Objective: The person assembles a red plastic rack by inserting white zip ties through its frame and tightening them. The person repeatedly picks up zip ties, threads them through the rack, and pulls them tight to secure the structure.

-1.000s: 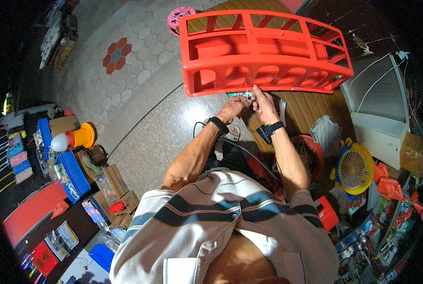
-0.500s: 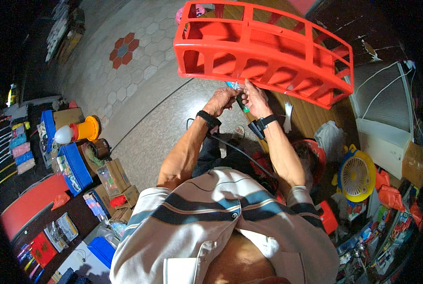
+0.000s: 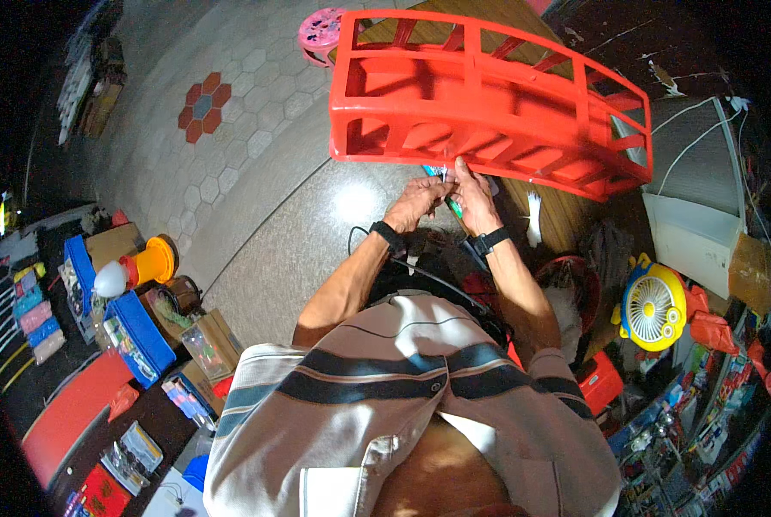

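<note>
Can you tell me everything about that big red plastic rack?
The long, bright red, shiny, plastic-looking rack is an open frame: rectangular gaps divided by bars, with a row of slanted slots along the side nearest the person. It lies crosswise over a brown wood-grain tabletop, its left end sticking out past it. The person's bare right hand has its thumb at the near edge; the bare left hand is just below. Whether either presses it, I can't tell.

Rack ahead (fan right).
</note>
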### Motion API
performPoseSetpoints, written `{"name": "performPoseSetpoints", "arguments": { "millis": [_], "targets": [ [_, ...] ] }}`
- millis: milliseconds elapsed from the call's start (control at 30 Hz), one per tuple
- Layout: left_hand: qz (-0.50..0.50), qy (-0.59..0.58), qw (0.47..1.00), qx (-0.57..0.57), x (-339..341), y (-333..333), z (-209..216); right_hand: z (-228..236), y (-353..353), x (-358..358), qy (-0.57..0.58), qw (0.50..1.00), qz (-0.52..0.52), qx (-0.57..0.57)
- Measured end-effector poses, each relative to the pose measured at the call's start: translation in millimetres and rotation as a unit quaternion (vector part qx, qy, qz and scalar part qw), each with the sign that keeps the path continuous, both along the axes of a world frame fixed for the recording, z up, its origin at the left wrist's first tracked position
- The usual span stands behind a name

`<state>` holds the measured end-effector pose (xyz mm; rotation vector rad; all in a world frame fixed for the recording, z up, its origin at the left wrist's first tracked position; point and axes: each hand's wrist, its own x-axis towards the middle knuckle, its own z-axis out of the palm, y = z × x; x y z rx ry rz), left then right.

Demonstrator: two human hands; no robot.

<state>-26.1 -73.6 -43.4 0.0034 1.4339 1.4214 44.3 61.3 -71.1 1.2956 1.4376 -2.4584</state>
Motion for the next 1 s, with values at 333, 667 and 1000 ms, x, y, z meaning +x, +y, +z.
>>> {"name": "performPoseSetpoints", "arguments": {
  "millis": [333,667,1000],
  "targets": [
    [0.012,-0.017,1.0,0.006,-3.8,2.5,4.1,-10.0,-6.6,-3.6,0.01,0.999,-0.026,0.036],
    [0.104,-0.114,0.987,0.054,1.9,7.7,40.2,1.3,4.7,0.0,0.013,0.997,0.015,-0.074],
    [0.099,-0.082,0.991,0.025,5.5,-1.0,24.1,10.7,6.2,-4.7,0.058,0.992,0.058,-0.098]
  ]
}}
